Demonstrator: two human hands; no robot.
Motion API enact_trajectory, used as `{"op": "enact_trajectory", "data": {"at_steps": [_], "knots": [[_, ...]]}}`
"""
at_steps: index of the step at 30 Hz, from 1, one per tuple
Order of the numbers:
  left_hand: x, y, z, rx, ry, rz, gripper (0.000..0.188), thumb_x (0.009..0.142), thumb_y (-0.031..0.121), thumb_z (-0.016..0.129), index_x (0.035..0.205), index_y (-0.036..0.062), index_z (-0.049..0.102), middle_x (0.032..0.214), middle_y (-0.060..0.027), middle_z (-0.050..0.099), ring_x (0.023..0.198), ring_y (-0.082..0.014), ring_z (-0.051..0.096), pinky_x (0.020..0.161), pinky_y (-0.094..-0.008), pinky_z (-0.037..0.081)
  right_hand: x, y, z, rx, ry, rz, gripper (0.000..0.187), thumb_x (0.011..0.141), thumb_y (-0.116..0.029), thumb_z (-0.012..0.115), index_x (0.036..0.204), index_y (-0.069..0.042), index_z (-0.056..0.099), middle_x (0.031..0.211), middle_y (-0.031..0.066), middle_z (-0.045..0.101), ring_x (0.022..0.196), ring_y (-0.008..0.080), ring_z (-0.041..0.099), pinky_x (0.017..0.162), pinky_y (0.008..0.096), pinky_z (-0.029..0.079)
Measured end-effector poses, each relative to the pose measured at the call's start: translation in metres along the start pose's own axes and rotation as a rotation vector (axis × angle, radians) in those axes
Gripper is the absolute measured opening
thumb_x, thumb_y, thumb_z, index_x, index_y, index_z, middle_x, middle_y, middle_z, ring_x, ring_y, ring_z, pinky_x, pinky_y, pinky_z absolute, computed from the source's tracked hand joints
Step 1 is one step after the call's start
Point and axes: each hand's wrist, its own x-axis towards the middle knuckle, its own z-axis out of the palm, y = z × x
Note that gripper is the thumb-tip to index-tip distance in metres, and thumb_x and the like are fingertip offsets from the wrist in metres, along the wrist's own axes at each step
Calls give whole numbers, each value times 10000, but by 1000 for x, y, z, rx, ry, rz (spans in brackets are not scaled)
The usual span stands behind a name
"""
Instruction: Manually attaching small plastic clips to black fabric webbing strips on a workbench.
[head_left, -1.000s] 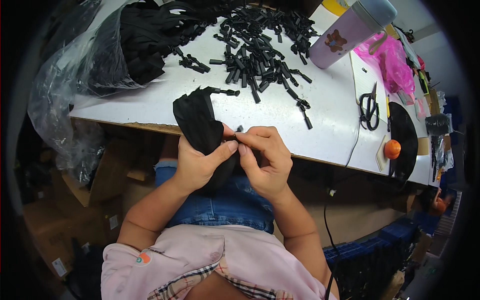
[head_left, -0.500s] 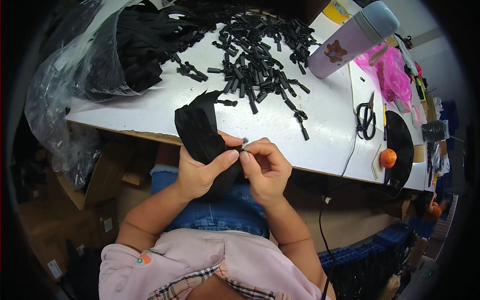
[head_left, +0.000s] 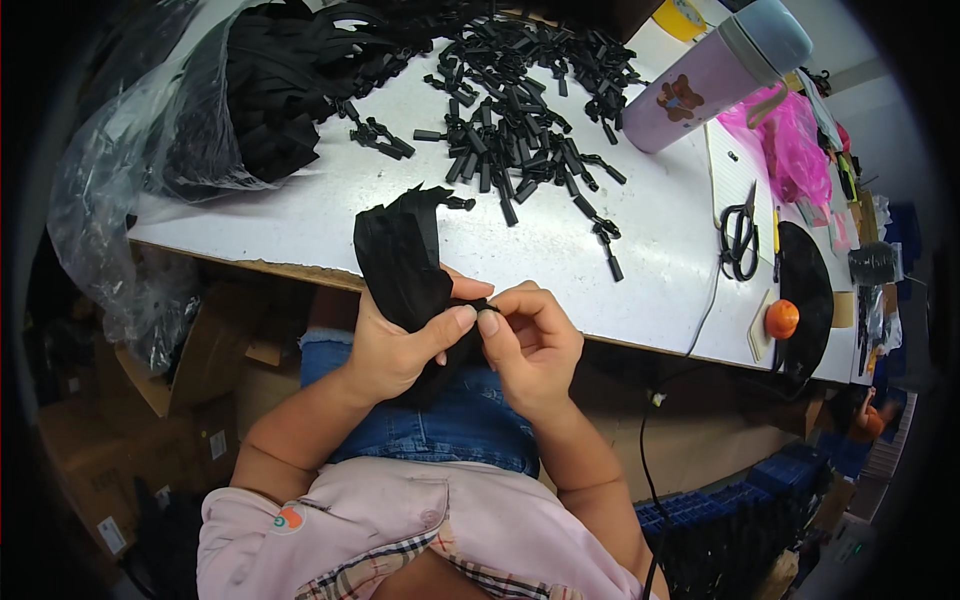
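Strips (head_left: 400,255), bunched at near edge of table (head_left: 660,270), clasped by left hand (head_left: 393,345), fingers wrapped. Right hand (head_left: 537,350): thumb and finger pinched on small dark piece (head_left: 486,306), shape unclear. Possible faults: loose pinch could drop piece; slack left clasp, strips fan out.

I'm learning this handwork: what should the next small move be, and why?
Probably a slight, gentle pull of the right hand on the small black end, with the left hand holding the black bundle steady. The left hand has the bundle gripped, and the right pinches that end close by; what the end joins is hidden, so a small move seems safest.
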Motion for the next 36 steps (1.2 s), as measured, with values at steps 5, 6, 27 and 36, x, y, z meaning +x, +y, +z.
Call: {"op": "enact_trajectory", "data": {"at_steps": [5,6,27,36], "knots": [[-3,6,-1,72,1,12,158,749,29,572,892,-38,568,817,-78,522,536,-63,476,432,-153,375,0,3,-7,-24,-127,43,62,821,-42,517,830,14,490,711,11,481,571,30,430,494,151,349],[-2,7,-1,69,0,12,158,749,29,572,892,-38,568,817,-78,522,536,-63,476,432,-153,375,0,3,-8,45,-145,111,72,827,-59,515,826,8,489,704,7,478,551,30,418,487,153,343],[-6,5,-9,52,-136,213,68,807,66,547,846,19,517,759,-40,506,487,-35,435,411,-154,328,14,-12,-12,-311,-388,-154,141,673,-31,641,767,-8,538,599,26,477,440,59,395,412,186,317],[-6,16,-18,39,-349,-96,137,768,73,598,883,2,577,790,-38,569,646,-102,531,597,-222,435,15,-6,-11,-179,-208,-90,205,757,-88,563,921,34,545,788,66,546,527,87,471,479,210,388]]}}
